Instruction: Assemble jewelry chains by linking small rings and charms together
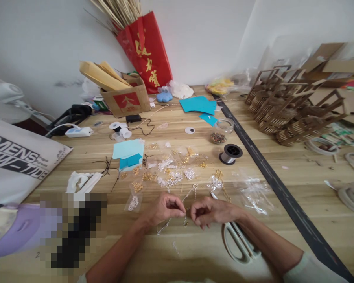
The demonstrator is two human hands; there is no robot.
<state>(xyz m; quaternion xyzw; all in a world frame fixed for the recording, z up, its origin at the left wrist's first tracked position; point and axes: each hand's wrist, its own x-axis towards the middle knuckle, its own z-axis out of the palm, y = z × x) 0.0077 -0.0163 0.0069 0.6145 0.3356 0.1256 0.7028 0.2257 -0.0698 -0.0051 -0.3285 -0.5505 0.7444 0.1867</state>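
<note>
My left hand (168,206) is closed in a pinch, thumb against fingertips, on a thin silver chain (185,221) whose short end hangs below the fingers. Close beside it, my right hand (208,212) has its fingers curled and pinched together; what they hold is too small to make out. More silver chain (164,227) lies on the table under and behind my hands, with a ring-shaped clasp (195,186) just beyond them. Partly covered by my right forearm, pale-handled scissors (238,243) lie on the wood. A gold chain (225,193) lies behind my right wrist.
Small bags of gold and silver findings (174,179) spread beyond my hands. A wire spool (230,154), a bead jar (218,137) and clear plastic bags (256,194) lie to the right. Blue cards (128,151) are at left; woven baskets (295,122) stand far right.
</note>
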